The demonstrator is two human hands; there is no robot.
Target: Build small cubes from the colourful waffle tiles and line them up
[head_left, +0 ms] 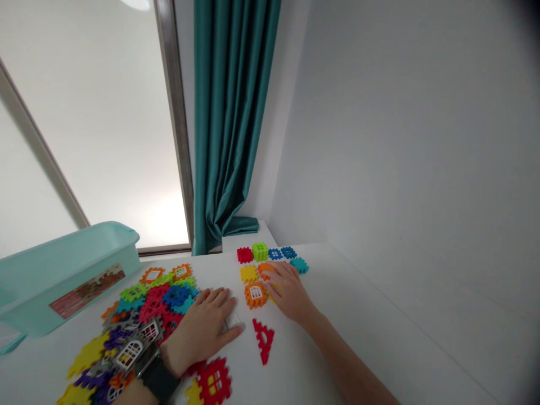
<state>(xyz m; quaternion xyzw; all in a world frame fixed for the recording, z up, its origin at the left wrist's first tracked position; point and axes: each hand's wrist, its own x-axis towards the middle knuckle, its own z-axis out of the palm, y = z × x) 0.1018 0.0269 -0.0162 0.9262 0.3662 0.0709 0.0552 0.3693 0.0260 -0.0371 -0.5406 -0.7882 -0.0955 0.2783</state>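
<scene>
Plastic waffle blocks (177, 296) lie against both hands, the left hand (202, 332) flat and open, the right hand (291, 292) spread, gripping nothing.

No readable text, the label (87, 291) on the teal plastic bin (63, 270) too blurred.

left hand (202, 329) | at block pile (177, 296) | right hand (289, 292) | beside orange block (256, 294)

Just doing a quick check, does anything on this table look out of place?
Yes, a red triangular plastic piece lies alone on the white table, below the right hand, apart from both the loose pile and the neat rows of small blocks.
</scene>
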